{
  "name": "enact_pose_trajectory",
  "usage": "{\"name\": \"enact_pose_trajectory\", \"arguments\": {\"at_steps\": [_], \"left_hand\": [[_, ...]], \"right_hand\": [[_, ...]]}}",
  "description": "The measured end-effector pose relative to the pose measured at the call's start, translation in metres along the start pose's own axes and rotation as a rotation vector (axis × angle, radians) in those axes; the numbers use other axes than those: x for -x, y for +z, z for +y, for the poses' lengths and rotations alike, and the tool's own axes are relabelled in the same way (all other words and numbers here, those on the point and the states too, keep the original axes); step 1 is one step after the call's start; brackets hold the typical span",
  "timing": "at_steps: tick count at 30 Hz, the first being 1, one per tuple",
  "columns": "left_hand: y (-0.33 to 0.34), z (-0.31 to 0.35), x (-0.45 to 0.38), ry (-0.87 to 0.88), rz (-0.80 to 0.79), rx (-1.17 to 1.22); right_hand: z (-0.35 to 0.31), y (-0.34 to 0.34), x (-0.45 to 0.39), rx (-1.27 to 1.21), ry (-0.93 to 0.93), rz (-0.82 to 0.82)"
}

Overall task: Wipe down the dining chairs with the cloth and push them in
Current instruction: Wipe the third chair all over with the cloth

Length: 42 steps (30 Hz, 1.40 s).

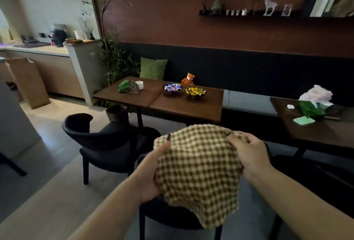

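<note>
A brown-and-cream checked cloth (199, 170) hangs spread between both hands in the lower middle of the head view. My left hand (151, 170) grips its left edge with the fingers tucked behind the fabric. My right hand (249, 153) pinches its upper right edge. A black dining chair (107, 144) stands pulled out from the wooden table (183, 105), to the left of the cloth. A second black chair (168, 214) sits right below the cloth and is mostly hidden by it and my arms.
Two bowls of wrapped sweets (195, 91), a white cup (139, 84) and a green cloth (124, 86) lie on the table. A dark bench (249, 98) runs along the wall. Another table (314, 124) with clutter stands at right. A bin (117, 113) sits by the table leg.
</note>
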<state>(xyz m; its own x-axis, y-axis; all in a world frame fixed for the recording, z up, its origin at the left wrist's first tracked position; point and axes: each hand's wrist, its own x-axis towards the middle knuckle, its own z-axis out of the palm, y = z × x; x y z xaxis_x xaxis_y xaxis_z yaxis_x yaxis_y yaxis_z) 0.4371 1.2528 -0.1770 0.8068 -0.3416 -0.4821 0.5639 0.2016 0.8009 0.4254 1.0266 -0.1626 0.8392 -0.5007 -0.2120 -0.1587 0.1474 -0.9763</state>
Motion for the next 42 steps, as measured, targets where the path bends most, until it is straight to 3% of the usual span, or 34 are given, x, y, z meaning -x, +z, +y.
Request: {"name": "enact_pose_trajectory", "arguments": {"at_steps": [2,5,7,9,12,15,18,21,24,27,34,37,42], "left_hand": [[0.0,-0.023,0.002,-0.116,-0.049,-0.149],[0.006,-0.027,-0.004,-0.072,-0.011,-0.197],[0.008,-0.018,-0.011,-0.028,0.02,-0.078],[0.009,-0.008,-0.015,-0.047,0.035,0.012],[0.009,0.0,-0.018,-0.062,0.053,-0.066],[0.01,0.008,-0.023,0.071,0.226,-0.095],[0.019,0.028,-0.02,0.252,0.291,-0.049],[0.03,0.053,-0.013,0.38,0.334,-0.17],[0.037,0.084,-0.003,0.554,0.398,-0.277],[0.046,0.117,0.011,0.754,0.472,-0.496],[0.073,0.177,0.034,1.036,0.667,-0.878],[0.086,0.189,0.044,1.101,0.768,-0.958],[0.085,0.197,0.054,1.061,0.803,-0.993]], "right_hand": [[0.018,-0.004,-0.009,0.011,0.176,0.058],[0.018,-0.018,-0.021,-0.163,0.267,0.091],[0.02,-0.024,-0.019,-0.251,0.283,-0.144],[0.035,-0.026,-0.014,-0.118,0.294,-0.337],[0.038,-0.026,-0.016,-0.052,0.176,-0.24],[0.012,-0.023,-0.034,-0.063,0.111,-0.029],[-0.016,-0.017,-0.044,-0.088,0.054,-0.164],[-0.046,-0.015,-0.039,0.132,-0.138,-0.352],[-0.087,-0.013,-0.04,0.376,-0.369,-0.278],[-0.14,-0.016,-0.05,0.496,-0.529,-0.232],[-0.226,-0.024,-0.047,0.705,-0.919,-0.108],[-0.239,-0.023,-0.047,0.744,-0.938,-0.119],[-0.24,-0.023,-0.05,0.612,-0.72,-0.275]]}}
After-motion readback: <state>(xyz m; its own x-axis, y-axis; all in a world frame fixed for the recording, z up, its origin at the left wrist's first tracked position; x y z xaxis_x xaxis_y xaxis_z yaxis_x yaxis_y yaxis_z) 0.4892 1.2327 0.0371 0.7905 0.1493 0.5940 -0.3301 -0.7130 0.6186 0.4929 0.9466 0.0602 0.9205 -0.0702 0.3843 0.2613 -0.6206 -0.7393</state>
